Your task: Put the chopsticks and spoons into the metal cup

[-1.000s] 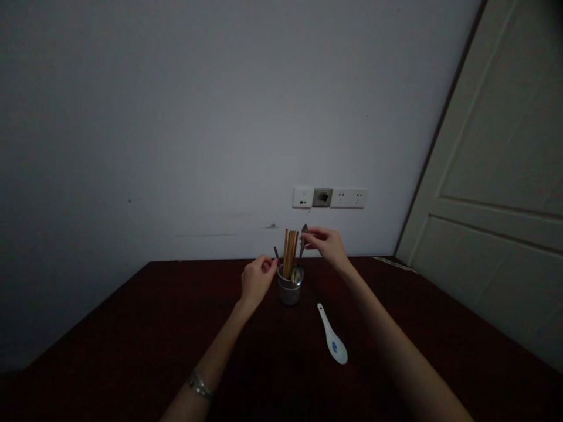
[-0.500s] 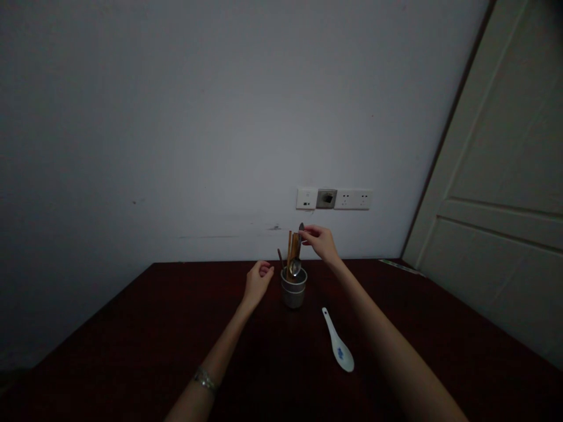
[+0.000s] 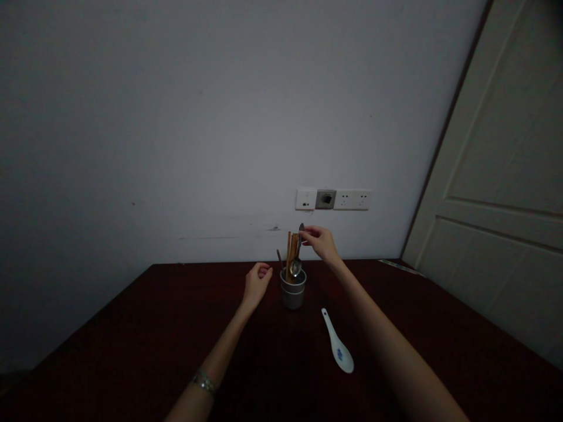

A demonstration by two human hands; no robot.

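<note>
My right hand [image 3: 321, 241] pinches the upper end of the handle of a metal spoon [image 3: 296, 268]. The spoon hangs bowl down at the mouth of a grey cup [image 3: 293, 298], its bowl around rim height. Inside the cup stand several wooden chopsticks [image 3: 289, 252] and a thin dark handle [image 3: 280, 256] leaning left. To the left of the cup, apart from it, my left hand [image 3: 257, 282] is open, with loosely bent fingers and nothing in it. A white soup spoon [image 3: 336, 341] with a blue mark lies on the table, nearer to me and right of the cup.
The dark red table [image 3: 176, 328] reaches back to a grey wall [image 3: 197, 146]. Wall sockets [image 3: 352, 200] and a switch plate [image 3: 306, 199] sit above the cup. A pale panelled door [image 3: 497, 193] stands at the right. A bracelet [image 3: 204, 381] circles my left wrist.
The metal spoon's bowl has barely shifted at the cup's mouth, still in my right hand. My left hand stays almost in place beside the cup. The white spoon has not moved.
</note>
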